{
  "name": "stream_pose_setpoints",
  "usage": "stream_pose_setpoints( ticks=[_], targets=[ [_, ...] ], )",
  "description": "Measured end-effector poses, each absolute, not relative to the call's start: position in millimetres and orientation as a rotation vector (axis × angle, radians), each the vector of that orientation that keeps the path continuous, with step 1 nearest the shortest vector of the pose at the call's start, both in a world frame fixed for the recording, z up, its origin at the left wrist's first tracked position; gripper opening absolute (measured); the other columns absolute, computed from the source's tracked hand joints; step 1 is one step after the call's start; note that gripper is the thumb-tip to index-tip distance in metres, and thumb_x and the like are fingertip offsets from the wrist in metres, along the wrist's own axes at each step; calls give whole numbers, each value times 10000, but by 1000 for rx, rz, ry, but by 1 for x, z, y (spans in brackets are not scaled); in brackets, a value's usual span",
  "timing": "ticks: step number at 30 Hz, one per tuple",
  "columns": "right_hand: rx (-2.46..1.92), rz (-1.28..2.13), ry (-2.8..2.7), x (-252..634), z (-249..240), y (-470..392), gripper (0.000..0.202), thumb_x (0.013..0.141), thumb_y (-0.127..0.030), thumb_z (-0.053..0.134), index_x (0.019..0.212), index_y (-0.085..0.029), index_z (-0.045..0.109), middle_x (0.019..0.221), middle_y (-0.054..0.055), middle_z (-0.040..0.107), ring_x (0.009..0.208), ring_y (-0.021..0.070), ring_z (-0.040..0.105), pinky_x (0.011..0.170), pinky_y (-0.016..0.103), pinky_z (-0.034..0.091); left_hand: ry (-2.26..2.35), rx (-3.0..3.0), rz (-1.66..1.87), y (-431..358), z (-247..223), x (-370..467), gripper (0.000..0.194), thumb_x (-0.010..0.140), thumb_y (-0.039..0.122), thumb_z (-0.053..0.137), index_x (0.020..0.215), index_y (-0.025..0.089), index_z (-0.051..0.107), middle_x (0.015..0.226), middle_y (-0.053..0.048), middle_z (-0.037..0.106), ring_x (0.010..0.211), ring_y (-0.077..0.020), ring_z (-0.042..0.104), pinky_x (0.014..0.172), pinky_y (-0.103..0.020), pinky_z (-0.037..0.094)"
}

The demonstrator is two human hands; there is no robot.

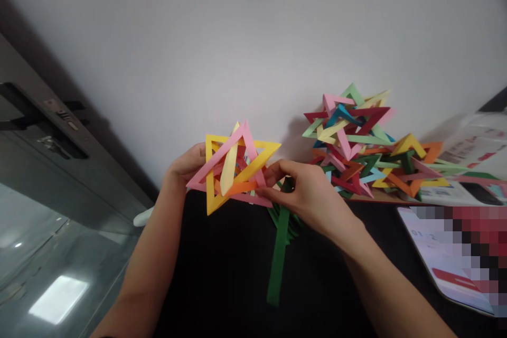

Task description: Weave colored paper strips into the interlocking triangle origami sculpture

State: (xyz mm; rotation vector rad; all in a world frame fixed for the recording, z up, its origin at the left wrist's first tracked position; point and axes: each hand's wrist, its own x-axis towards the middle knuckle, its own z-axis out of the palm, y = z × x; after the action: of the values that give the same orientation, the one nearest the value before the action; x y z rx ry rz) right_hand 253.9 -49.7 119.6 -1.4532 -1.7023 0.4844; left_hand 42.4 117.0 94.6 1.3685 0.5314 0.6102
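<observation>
Between left hand [193,160] and right hand [307,187], in their grip, interlocked folded-paper triangles [230,167]

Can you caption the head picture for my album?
Left hand and right hand hold a paper star, with more stars to the right and a green strip below.

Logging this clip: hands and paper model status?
Left hand behind interlocked paper triangles, fingers hidden. Right hand pinching their lower right. Green paper strips just below right hand.

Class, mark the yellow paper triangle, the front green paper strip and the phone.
Yellow paper triangle [249,170]: head view, its lower-right bar.
Front green paper strip [279,253]: head view, its middle.
Phone [438,253]: head view, its lit screen.
</observation>
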Motion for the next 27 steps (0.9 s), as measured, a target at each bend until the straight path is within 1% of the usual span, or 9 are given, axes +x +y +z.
stream_pose_setpoints(
  ticks=[2, 6, 10, 15, 19, 22, 23, 25, 27],
  targets=[
    [-1492, 419, -1694, 254, 118, -49, 157, 737, -290, 719, 705, -186, 605, 731, 19, 694, 647, 162, 610, 567, 276, 409, 543, 1378, 595, 117, 95, 43, 259, 690, 154, 737, 945, 122, 706, 854, -89, 731, 706, -191, 689, 651, -284, 572],
    [-1615, 379, -1710, 254, 116, -48, 194, 772, -345, 683, 715, -185, 590, 723, 44, 698, 632, 183, 614, 545, 286, 391, 609, 1416, 594, 116, 96, 44, 222, 684, 162, 735, 904, 144, 708, 847, -75, 732, 723, -183, 685, 653, -276, 567],
    [-1649, 330, -1758, 252, 115, -47, 139, 776, -300, 664, 741, -186, 594, 749, 61, 708, 668, 207, 634, 560, 290, 395, 634, 1444, 539, 113, 100, 46, 250, 666, 191, 757, 904, 136, 701, 849, -91, 733, 718, -189, 686, 657, -291, 563],
    [-1662, 278, -1750, 253, 112, -41, 149, 800, -248, 602, 666, -188, 581, 686, 55, 687, 583, 171, 582, 538, 284, 367, 644, 1491, 599, 115, 104, 42, 320, 642, 230, 793, 931, 144, 687, 806, -67, 726, 770, -195, 685, 691, -286, 558],
    [-1655, 467, -1824, 265, 114, -35, 163, 776, -257, 639, 636, -183, 602, 663, 35, 670, 573, 157, 561, 533, 277, 375, 674, 1601, 663, 116, 110, 30, 332, 654, 269, 786, 944, 142, 683, 858, -81, 725, 801, -200, 680, 716, -291, 552],
    [-1665, 606, -1832, 282, 120, -35, 271, 765, -282, 661, 537, -191, 548, 567, 7, 617, 509, 127, 519, 487, 257, 366, 740, 1736, 705, 105, 123, 27, 279, 678, 242, 774, 925, 164, 672, 884, -53, 721, 815, -171, 671, 735, -262, 533],
    [-1661, 641, -1831, 288, 121, -36, 298, 769, -306, 663, 524, -193, 536, 544, 0, 596, 488, 117, 498, 467, 250, 361, 765, 1795, 691, 100, 127, 28, 249, 673, 236, 776, 888, 165, 673, 885, -47, 719, 818, -166, 668, 724, -247, 525],
    [-1609, 771, -1824, 298, 123, -38, 285, 773, -366, 666, 569, -194, 568, 566, 0, 592, 496, 114, 502, 435, 233, 369, 828, 1920, 602, 89, 136, 33, 209, 700, 249, 746, 881, 166, 679, 892, -51, 717, 820, -168, 666, 705, -244, 517],
    [-1502, 937, -1805, 304, 123, -40, 242, 768, -412, 674, 672, -196, 623, 635, 5, 614, 542, 121, 538, 420, 216, 393, 855, 2001, 497, 81, 140, 39, 193, 716, 254, 715, 883, 164, 679, 889, -60, 715, 803, -175, 663, 667, -250, 510]
  ],
)
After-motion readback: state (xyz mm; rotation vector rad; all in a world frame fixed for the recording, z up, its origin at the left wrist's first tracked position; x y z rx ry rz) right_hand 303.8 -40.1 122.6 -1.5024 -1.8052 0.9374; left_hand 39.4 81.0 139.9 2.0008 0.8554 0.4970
